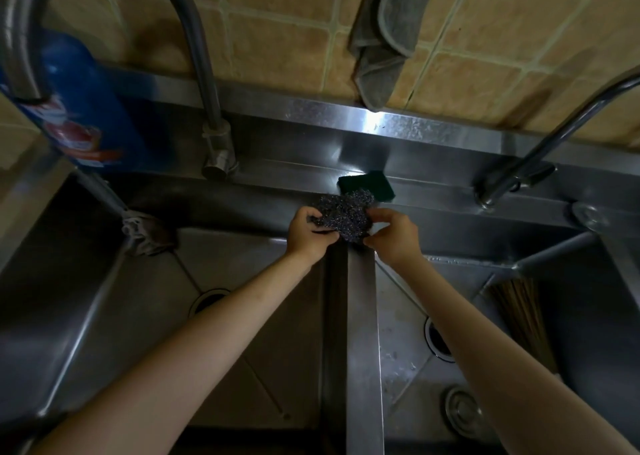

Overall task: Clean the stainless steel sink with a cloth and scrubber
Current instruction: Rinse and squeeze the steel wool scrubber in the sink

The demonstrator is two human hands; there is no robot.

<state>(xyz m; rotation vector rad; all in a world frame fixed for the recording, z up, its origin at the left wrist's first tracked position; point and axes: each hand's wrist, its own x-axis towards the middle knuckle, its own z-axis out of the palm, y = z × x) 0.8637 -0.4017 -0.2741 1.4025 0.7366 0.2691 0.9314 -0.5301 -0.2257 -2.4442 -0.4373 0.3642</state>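
A dark steel-wool scrubber [346,215] sits over the far end of the divider [362,316] of the double stainless steel sink. My left hand [308,234] grips its left side and my right hand [394,236] pinches its right side. Just behind it a dark green scouring pad [370,182] lies on the sink's back ledge. A grey cloth [384,39] hangs on the tiled wall above. Another crumpled cloth [145,234] lies at the far corner of the left basin.
A tall curved tap [204,73] stands at the back left and a second tap [540,146] at the back right. A blue bottle [86,108] stands at the left. Chopsticks [523,312] lie in the right basin beside its drain [438,342]; the left basin has a drain [207,298].
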